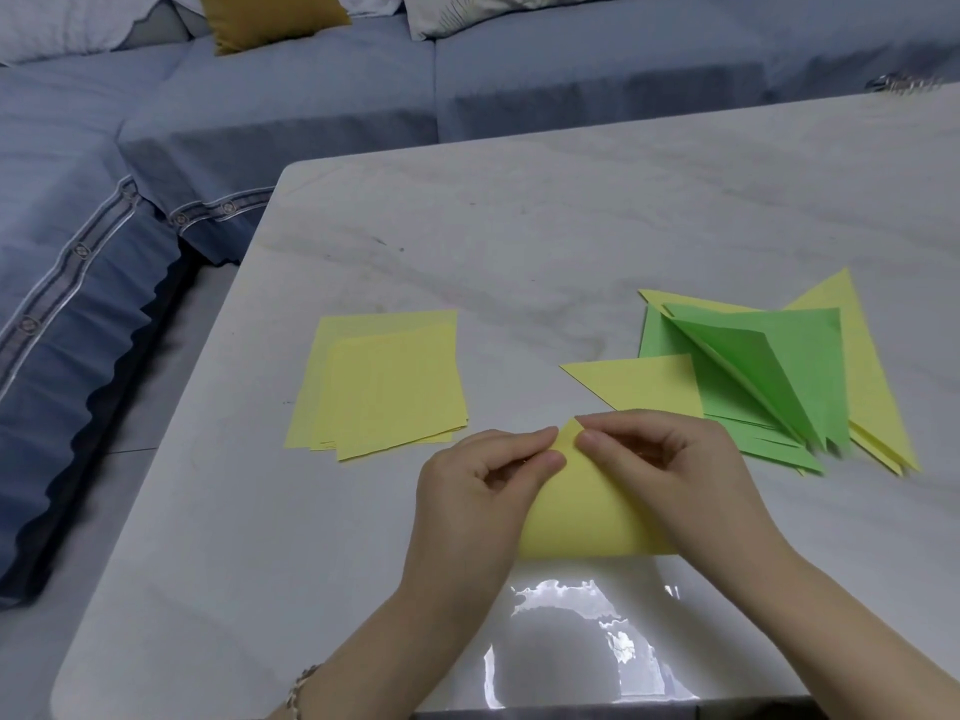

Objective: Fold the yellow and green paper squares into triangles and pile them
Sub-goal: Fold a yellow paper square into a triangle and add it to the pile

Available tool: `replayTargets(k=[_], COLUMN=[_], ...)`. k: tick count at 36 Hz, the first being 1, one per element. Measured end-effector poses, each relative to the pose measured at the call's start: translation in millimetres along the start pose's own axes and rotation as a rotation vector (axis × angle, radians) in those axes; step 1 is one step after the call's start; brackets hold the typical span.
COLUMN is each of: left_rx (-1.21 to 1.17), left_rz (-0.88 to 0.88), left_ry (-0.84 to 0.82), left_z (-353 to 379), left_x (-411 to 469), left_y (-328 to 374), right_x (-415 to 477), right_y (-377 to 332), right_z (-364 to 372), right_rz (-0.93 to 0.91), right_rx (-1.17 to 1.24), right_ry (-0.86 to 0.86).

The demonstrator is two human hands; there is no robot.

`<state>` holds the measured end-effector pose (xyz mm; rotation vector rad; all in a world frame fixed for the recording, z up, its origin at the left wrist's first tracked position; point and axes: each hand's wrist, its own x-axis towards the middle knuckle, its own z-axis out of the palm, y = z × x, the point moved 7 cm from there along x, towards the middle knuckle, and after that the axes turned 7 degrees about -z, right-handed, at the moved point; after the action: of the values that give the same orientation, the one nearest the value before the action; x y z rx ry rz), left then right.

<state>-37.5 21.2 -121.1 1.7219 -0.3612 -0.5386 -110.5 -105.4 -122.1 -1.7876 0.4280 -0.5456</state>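
bent yellow paper sheet (587, 517): lying on the pale grey marble-look table (519, 226) near the front edge; folded over, two corners meeting at the top, near side a soft round bend, not pressed flat.
left hand (478, 491): pinching the top corner of the sheet with thumb and first finger; other fingers curled under.
right hand (670, 470): pinching the same corner from the other side, fingertips right next to the left hand's.
stack of flat yellow paper squares (384, 381): on the table to the left, just beside the left hand; edges a bit messy.
pile of folded green and yellow paper triangles (769, 376): on the table to the right, just behind the right hand; green ones on top, one flap standing up a little; yellow ones poking out at the sides.
blue-grey cloth sofa (260, 96): behind and left of the table.
mustard-yellow cushion (270, 18): far back on the sofa, beside white pillows (493, 13).
bracelet (301, 688): on the left wrist.
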Motion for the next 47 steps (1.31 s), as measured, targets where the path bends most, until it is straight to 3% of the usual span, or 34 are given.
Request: replayTargets(k=[7,17,22,26,30,35,43,47], left_rx=[0.046,0.530,0.801,0.894,0.950,0.963,1.107,1.112], left_rz=[0.002,0.067,0.367,0.653,0.738,0.831,0.862,0.729], left_ry=[-0.010,-0.049,-0.032,-0.224,-0.263,-0.195,-0.102,-0.004], left_z=[4.1,13.5,17.6,37.4,37.3,29.9,6.5,-1.4], left_x=[12.8,54.8,47.3,20.9,6.2,-7.6,-21.3,-20.4], left_y=[-9.3,-49.5,-60.9,-67.9,-84.2,-87.4,-85.1,-84.5], right_x=[10.7,33.1,32.6,33.7,33.2,31.7,31.1,31.0], right_y=[13.1,71.8,82.3,84.9,86.2,87.5,88.3,88.8], right_z=[5.1,35.9,38.8,36.0,36.1,37.1,37.2,37.2], right_rz=[-0.005,-0.043,-0.055,-0.030,-0.033,-0.051,-0.100,-0.117], right_rx=[-0.183,-0.565,-0.608,-0.587,-0.611,-0.629,-0.658,-0.663], right_ry=[-0.035,-0.107,-0.070,-0.043,-0.046,-0.030,-0.013,-0.008])
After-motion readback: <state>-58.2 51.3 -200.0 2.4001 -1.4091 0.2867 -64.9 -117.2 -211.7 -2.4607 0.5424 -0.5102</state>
